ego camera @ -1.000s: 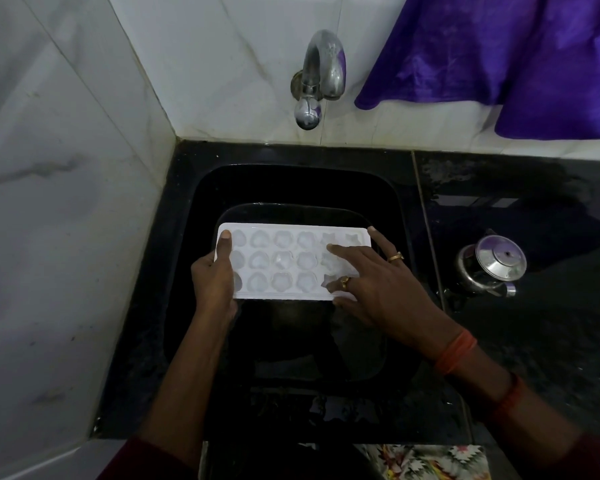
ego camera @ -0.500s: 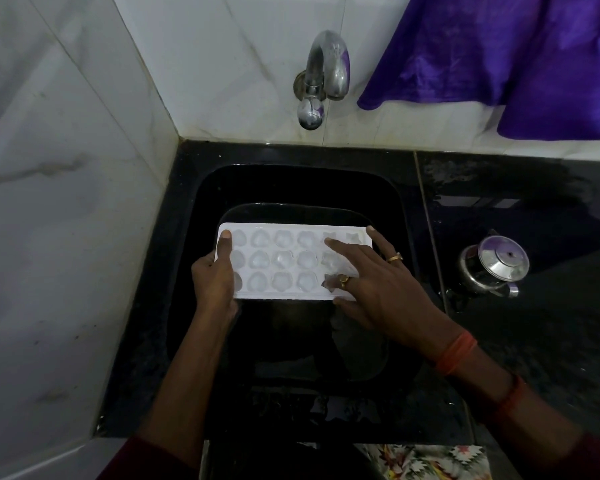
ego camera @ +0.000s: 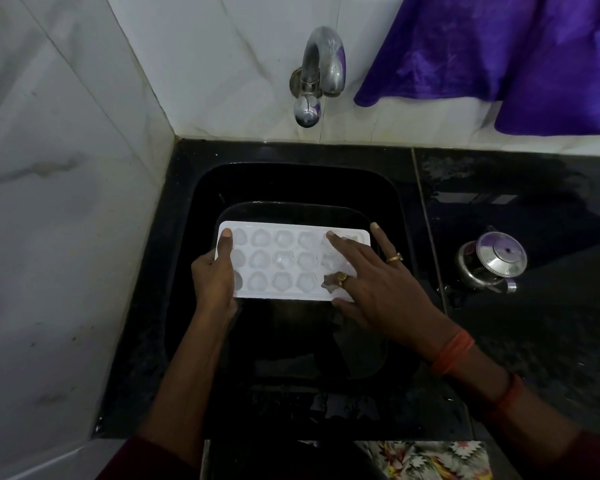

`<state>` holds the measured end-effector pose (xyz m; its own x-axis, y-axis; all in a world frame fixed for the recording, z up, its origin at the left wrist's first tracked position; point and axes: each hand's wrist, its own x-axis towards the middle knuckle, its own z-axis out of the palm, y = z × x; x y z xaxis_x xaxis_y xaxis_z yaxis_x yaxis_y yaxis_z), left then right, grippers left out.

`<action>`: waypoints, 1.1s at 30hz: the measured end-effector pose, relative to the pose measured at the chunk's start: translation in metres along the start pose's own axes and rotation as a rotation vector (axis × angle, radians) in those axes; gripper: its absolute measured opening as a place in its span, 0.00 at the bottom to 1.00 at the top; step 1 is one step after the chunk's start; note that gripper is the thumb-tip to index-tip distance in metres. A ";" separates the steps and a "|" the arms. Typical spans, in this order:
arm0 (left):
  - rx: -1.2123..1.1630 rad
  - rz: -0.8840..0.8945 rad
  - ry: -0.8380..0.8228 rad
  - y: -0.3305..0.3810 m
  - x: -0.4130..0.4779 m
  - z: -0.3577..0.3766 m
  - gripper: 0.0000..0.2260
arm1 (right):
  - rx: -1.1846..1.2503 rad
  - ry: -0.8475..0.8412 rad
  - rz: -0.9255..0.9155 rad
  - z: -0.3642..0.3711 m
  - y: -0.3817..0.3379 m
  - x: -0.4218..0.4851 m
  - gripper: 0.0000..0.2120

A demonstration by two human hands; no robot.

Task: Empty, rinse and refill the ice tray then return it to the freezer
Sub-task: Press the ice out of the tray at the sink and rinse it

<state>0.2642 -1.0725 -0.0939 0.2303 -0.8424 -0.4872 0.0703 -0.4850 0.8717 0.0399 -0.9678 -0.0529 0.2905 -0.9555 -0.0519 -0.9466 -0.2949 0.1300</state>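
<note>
Not much has moved, honestly: the ice tray (ego camera: 284, 261) stays level over the black sink (ego camera: 291, 181), and the left hand (ego camera: 212, 278) grips its left end with the thumb on top. The right hand (ego camera: 378, 282), fingers spread flat on the right-side cells, has crept toward the far row. My guess is the emptying isn't finished, and no water runs from the tap (ego camera: 321, 67).
</note>
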 end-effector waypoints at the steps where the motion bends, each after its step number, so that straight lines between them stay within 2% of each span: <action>1: -0.004 -0.001 -0.001 0.000 0.000 0.000 0.15 | -0.016 -0.020 0.000 0.000 0.000 0.000 0.16; 7: -0.003 0.011 -0.014 -0.002 0.001 0.002 0.15 | -0.052 -0.086 -0.003 -0.004 0.000 0.002 0.15; 14: 0.011 0.000 0.012 0.001 0.001 0.000 0.17 | -0.054 -0.084 0.045 -0.011 0.004 0.002 0.18; 19: 0.006 -0.014 0.011 0.000 0.001 0.002 0.16 | -0.029 -0.168 0.038 -0.017 0.003 0.005 0.19; 28: -0.025 0.001 0.021 -0.001 0.005 0.001 0.17 | 0.099 -0.003 0.046 -0.020 0.006 0.004 0.12; 33: -0.013 -0.001 0.009 -0.001 0.007 0.002 0.16 | 0.127 -0.035 0.040 -0.015 0.005 0.004 0.13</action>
<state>0.2634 -1.0782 -0.0987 0.2390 -0.8397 -0.4876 0.0835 -0.4825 0.8719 0.0381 -0.9731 -0.0373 0.2492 -0.9648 -0.0845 -0.9681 -0.2506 0.0060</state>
